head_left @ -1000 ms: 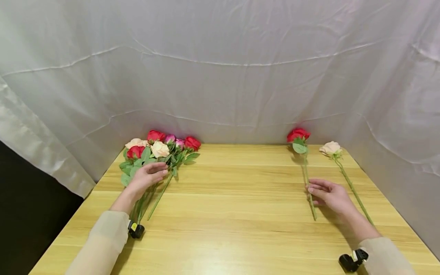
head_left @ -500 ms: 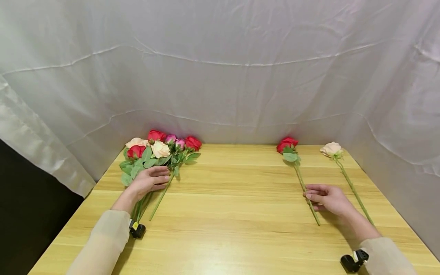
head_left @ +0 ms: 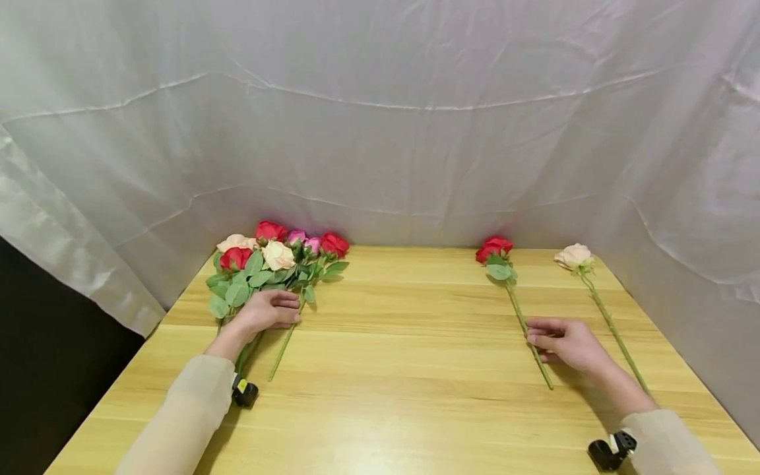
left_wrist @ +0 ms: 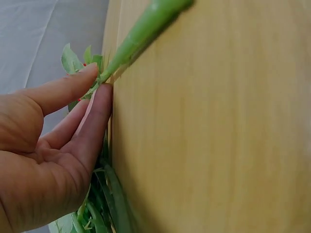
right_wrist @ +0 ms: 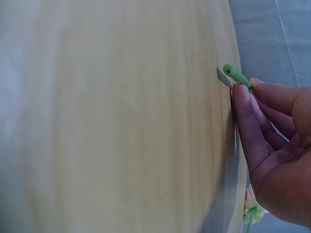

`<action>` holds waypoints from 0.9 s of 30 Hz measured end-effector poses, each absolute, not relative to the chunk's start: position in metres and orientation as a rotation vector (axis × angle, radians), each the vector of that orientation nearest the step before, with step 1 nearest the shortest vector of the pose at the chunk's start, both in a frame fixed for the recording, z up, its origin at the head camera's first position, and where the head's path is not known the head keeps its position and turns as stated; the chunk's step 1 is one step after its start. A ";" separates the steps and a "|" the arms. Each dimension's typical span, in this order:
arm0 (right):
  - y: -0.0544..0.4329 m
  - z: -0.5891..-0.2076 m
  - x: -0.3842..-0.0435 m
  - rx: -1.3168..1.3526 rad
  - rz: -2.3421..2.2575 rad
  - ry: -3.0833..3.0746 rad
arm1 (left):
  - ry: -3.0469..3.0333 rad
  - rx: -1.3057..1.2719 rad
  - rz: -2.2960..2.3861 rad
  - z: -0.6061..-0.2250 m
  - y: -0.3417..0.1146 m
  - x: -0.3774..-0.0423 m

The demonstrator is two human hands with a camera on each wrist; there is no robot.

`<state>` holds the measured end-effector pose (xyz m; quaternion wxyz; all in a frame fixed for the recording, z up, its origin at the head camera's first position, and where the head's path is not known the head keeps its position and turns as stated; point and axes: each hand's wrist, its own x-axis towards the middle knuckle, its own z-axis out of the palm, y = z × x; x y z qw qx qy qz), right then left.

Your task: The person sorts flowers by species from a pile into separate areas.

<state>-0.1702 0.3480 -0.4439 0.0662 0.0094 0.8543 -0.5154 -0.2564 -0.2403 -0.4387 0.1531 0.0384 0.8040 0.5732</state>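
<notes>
Pale curtain (head_left: 380, 152) backs the wooden table (head_left: 404, 396). The left hand (head_left: 270, 311) pinches a green stem (left_wrist: 138, 39) between thumb and fingertips, beside bunched roses (head_left: 279, 256); the right hand (head_left: 567, 343) likewise pinches a red rose (head_left: 494, 249) partway down, bloom beyond the fingers.

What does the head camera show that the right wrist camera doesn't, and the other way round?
Only the head view: the left hand, the flower bunch and the lone red bloom.

Only the right wrist view: the round end face of that bloom's stem, turned towards the camera.

Both: the right hand pinching that stem, the pale flower, the wooden table and the grey cloth.
</notes>
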 end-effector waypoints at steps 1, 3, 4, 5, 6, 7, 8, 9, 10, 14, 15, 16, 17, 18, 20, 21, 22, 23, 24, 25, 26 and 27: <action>0.348 -0.444 -0.170 0.029 -1.553 2.577 | 2.310 0.106 1.635 -0.438 -0.239 -0.257; 0.348 -0.444 -0.170 0.033 -1.552 2.578 | 2.313 0.096 1.624 -0.438 -0.238 -0.257; 0.348 -0.444 -0.170 0.033 -1.552 2.578 | 2.315 0.093 1.619 -0.438 -0.238 -0.257; 0.347 -0.444 -0.170 0.035 -1.554 2.579 | 2.317 0.088 1.615 -0.437 -0.238 -0.257; 0.347 -0.444 -0.171 0.035 -1.556 2.580 | 2.319 0.080 1.613 -0.437 -0.238 -0.258; 0.347 -0.444 -0.171 0.037 -1.555 2.581 | 2.322 0.072 1.609 -0.437 -0.238 -0.258; 0.347 -0.444 -0.171 0.038 -1.553 2.583 | 2.325 0.070 1.602 -0.437 -0.238 -0.258; 0.346 -0.444 -0.171 0.040 -1.553 2.585 | 2.327 0.063 1.597 -0.436 -0.238 -0.258; 0.346 -0.444 -0.172 0.040 -1.551 2.589 | 2.332 0.068 1.585 -0.436 -0.238 -0.258; 0.345 -0.443 -0.171 0.043 -1.544 2.600 | 2.344 0.060 1.555 -0.435 -0.238 -0.260; 0.345 -0.443 -0.171 0.044 -1.545 2.600 | 2.345 0.059 1.553 -0.434 -0.238 -0.260; 0.344 -0.443 -0.171 0.043 -1.545 2.602 | 2.347 0.063 1.545 -0.434 -0.237 -0.260; 0.344 -0.443 -0.171 0.042 -1.545 2.601 | 2.345 0.053 1.547 -0.433 -0.237 -0.260; 0.344 -0.443 -0.171 0.043 -1.547 2.599 | 2.346 0.056 1.542 -0.433 -0.237 -0.260; 0.344 -0.443 -0.171 0.041 -1.546 2.599 | 2.342 0.052 1.538 -0.433 -0.236 -0.260; 0.345 -0.443 -0.171 0.043 -1.546 2.596 | 2.339 0.047 1.539 -0.433 -0.236 -0.260; 0.345 -0.443 -0.171 0.045 -1.553 2.590 | 2.337 0.047 1.536 -0.432 -0.236 -0.260; 0.345 -0.443 -0.171 0.046 -1.559 2.582 | 2.334 0.044 1.536 -0.432 -0.236 -0.260; 0.346 -0.443 -0.172 0.049 -1.567 2.572 | 2.329 0.044 1.538 -0.432 -0.236 -0.260; 0.346 -0.444 -0.172 0.049 -1.574 2.562 | 2.325 0.043 1.542 -0.431 -0.236 -0.260; 0.347 -0.444 -0.172 0.051 -1.587 2.548 | 2.322 0.046 1.545 -0.431 -0.236 -0.260; 0.348 -0.444 -0.172 0.053 -1.600 2.534 | 2.317 0.046 1.549 -0.431 -0.236 -0.260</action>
